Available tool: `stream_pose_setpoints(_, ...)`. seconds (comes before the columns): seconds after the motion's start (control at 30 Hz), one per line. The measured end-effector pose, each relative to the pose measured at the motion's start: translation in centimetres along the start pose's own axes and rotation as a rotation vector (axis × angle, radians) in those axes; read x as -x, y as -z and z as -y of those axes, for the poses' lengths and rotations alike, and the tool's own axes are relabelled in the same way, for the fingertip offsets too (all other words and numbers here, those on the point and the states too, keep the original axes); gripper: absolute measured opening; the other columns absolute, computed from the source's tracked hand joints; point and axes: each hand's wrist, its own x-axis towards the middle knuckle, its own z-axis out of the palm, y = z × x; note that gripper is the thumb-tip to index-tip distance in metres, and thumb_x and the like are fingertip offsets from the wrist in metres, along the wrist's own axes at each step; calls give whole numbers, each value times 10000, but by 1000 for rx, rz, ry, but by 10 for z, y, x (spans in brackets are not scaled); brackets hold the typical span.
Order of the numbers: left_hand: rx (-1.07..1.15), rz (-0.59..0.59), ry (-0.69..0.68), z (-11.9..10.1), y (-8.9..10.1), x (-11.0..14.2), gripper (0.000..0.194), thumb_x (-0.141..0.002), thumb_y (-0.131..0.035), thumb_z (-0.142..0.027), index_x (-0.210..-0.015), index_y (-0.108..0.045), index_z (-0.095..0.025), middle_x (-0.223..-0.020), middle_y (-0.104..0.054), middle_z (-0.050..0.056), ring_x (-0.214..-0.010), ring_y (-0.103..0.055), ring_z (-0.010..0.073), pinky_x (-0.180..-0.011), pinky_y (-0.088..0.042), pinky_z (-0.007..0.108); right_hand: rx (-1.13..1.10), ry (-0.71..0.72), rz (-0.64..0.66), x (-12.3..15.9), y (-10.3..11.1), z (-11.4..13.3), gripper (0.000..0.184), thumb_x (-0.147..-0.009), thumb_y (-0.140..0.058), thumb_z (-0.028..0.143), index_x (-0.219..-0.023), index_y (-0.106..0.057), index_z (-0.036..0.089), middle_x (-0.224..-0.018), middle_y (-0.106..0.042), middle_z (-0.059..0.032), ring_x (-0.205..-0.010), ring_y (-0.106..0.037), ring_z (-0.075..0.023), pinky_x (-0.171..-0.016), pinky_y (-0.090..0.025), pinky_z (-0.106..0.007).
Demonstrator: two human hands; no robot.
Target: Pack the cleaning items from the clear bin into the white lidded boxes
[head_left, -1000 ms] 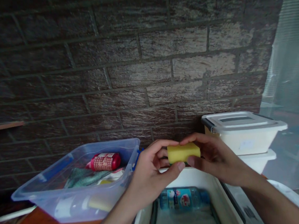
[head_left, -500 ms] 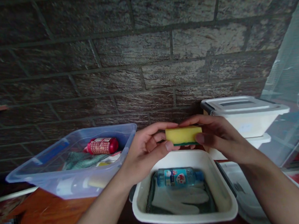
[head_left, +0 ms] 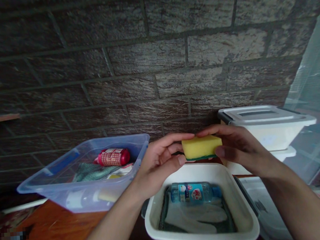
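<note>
A yellow sponge (head_left: 202, 146) with a green scouring layer underneath is held level between both hands. My left hand (head_left: 163, 158) grips its left end, thumb in front and fingers behind and on top. At the other end my right hand (head_left: 236, 147) pinches it the same way. Just below stands a white plastic tub (head_left: 157, 223). Inside it a blue bottle (head_left: 195, 192) lies on its side, on top of pale gloves (head_left: 192, 215) and a dark green cloth or pad.
On the left, a clear bluish bin (head_left: 79, 189) holds a red bottle (head_left: 114, 157) and a grey-green cloth (head_left: 93, 172). A lidded white box (head_left: 263, 130) stands back right. A clear lid (head_left: 266, 200) lies right of the tub. A brick wall (head_left: 133, 59) rises behind the wooden tabletop (head_left: 60, 231).
The sponge has tipped slightly, so more of its top and green edge shows. Both hands keep hold of it. The whole view has shifted a little.
</note>
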Motion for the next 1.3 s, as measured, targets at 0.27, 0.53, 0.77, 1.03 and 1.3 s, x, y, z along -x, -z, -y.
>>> stream_pose_setpoints(0.27, 20, 29, -14, -2, 0, 0, 459, -908, -703, -242, -1353, -596, -204, -1166, -730, 111, -1073, -703, 273, -881, -550, 339, 10, 23, 16, -1, 2, 0, 348, -906, -712, 357, -1245, -692, 279, -1168, -712, -63, -1030, -676, -257, -786, -568, -314)
stream_pose_setpoints(0.53, 33, 10, -65, -4, -4, -3, 429, -889, -735, -200, -1306, -633, -186, -1132, -752, 106, -980, -712, 199, -825, -555, 261, -64, 22, 56, -1, 4, -4, 347, -924, -709, 313, -1263, -669, 253, -1157, -707, -67, -992, -677, -216, -785, -548, -270)
stream_pose_setpoints(0.77, 15, -32, -130, -5, -6, -5, 284, -913, -715, -157, -1193, -725, -200, -1103, -781, 46, -924, -722, 115, -772, -540, 135, -174, 29, 80, 1, -1, -2, 385, -897, -753, 209, -1268, -662, 262, -1106, -719, -35, -987, -681, -156, -823, -544, -213)
stream_pose_setpoints(1.03, 3, -110, -110, -4, -3, -9, 233, -942, -688, -193, -1166, -749, -207, -1119, -776, 47, -993, -727, 156, -874, -577, 204, -51, 58, 13, 1, 2, 5, 328, -942, -699, 303, -1268, -724, 279, -1310, -708, -65, -1190, -660, -252, -890, -574, -286)
stream_pose_setpoints(1.3, -37, -130, -85, -3, -2, -7, 243, -974, -643, -244, -1198, -736, -219, -1164, -753, 64, -1055, -715, 208, -891, -605, 283, -45, 61, -26, 0, 2, 4, 279, -943, -704, 312, -1215, -760, 285, -1182, -769, -48, -1008, -728, -198, -813, -592, -255)
